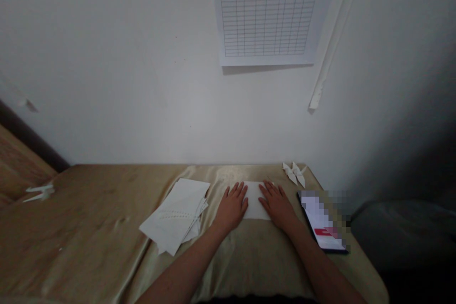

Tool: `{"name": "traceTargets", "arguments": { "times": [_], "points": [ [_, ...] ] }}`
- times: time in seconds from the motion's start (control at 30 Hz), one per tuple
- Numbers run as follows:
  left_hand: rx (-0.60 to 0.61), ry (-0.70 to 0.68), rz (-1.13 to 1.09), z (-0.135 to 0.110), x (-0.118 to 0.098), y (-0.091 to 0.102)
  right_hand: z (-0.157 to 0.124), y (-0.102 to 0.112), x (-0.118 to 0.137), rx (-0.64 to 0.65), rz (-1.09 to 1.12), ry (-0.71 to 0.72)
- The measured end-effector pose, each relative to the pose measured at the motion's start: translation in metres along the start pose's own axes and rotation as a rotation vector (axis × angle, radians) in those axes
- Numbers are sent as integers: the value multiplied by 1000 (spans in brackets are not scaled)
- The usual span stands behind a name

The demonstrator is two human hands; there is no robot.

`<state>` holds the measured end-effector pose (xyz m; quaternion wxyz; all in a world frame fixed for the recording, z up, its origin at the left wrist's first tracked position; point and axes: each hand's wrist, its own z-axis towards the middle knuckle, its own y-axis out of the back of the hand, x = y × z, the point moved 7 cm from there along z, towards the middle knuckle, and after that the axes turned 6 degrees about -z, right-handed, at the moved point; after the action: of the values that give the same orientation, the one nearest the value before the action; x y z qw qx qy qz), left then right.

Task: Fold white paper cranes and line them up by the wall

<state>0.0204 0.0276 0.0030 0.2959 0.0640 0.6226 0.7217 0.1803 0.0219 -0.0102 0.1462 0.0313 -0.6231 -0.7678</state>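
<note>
A small white sheet of paper (253, 202) lies flat on the cloth-covered table, partly hidden under both hands. My left hand (232, 204) rests palm down over its left side, fingers stretched forward. Over the right side lies my right hand (278, 203), also flat with its fingers spread a little. Neither hand grips anything. To the left of my left hand is a loose stack of white paper (178, 216), its sheets fanned at odd angles, with a row of small marks across the top one.
Two folded white paper shapes (295, 173) sit at the back right. A phone or tablet (322, 223) with a lit, partly blurred screen lies right of my right arm. White scraps (41, 192) are at the far left. A printed table sheet (269, 19) hangs on the wall.
</note>
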Motion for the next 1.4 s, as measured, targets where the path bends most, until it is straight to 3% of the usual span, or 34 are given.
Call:
{"name": "traceTargets", "arguments": {
  "times": [0.23, 0.4, 0.57, 0.67, 0.97, 1.4],
  "points": [
    [-10, 43, 40, -9, 12, 1, 0, 0, -4, 14, 11, 7],
    [-27, 126, 65, -4, 6, -3, 6, -2, 1, -61, -53, -37],
    [8, -97, 53, 2, -17, -15, 8, -8, 19, -54, -35, 39],
    [47, -111, 57, 3, -14, -23, 5, -12, 24, 25, -17, 48],
    [38, -23, 48, 2, 0, -24, -1, -6, -10, 72, -85, -207],
    [104, 27, -35, 1, 4, -13, 3, -4, -28, -92, -62, -132]
  ]
}}
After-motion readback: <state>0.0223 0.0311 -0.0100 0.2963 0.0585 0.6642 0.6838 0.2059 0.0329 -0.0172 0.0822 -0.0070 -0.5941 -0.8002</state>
